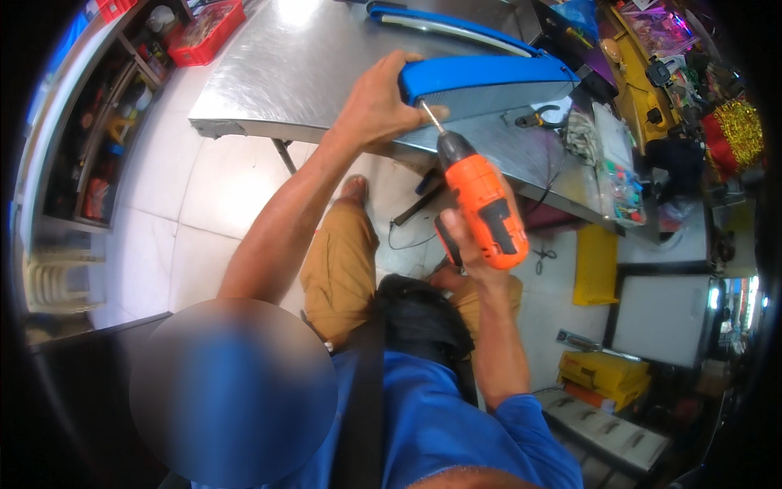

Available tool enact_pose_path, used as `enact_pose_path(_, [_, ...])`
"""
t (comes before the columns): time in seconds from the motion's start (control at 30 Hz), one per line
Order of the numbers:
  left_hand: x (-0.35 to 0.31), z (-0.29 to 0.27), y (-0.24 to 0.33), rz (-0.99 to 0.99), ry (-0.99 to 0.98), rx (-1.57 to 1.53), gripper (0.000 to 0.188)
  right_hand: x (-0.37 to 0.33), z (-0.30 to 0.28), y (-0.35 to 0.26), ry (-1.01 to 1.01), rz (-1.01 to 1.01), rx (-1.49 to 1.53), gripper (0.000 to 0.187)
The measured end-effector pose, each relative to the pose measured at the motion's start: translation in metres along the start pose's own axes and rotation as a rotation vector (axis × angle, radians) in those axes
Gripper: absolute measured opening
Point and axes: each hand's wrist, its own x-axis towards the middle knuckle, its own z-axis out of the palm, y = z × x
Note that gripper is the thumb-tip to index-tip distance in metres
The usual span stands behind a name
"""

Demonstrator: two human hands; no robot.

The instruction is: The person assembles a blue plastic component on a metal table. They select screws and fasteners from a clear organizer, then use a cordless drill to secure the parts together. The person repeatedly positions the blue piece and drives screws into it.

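Observation:
My left hand (381,102) grips the near left end of a long blue casing (489,75) with a grey underside, which stands on edge on the metal table. In my right hand (471,243) is an orange and black cordless drill (485,202), held by its handle. The drill's bit (432,116) points up and away at the casing's left end, close to my left fingers. Whether the tip sits in a screw is too small to tell. Behind the casing lies a second curved blue part (456,31) with a pale strip.
Pliers (539,119) lie on the metal table (269,77) right of the casing, near a cloth (581,134) and a tray of small coloured parts (623,191). A red crate (207,33) stands far left, shelves (122,122) below it. Yellow cases (603,376) sit low at right.

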Motion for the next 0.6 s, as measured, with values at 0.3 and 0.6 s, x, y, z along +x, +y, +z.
enact_pose_path(0.3, [-0.001, 0.004, 0.001, 0.002, 0.028, 0.015, 0.089, -0.003, 0.009, 0.000, 0.044, -0.017, 0.103, 0.072])
enact_pose_path(0.6, [0.000, 0.001, 0.006, -0.052, -0.026, -0.022, 0.088, -0.004, 0.006, -0.007, -0.025, 0.146, 0.123, 0.072])
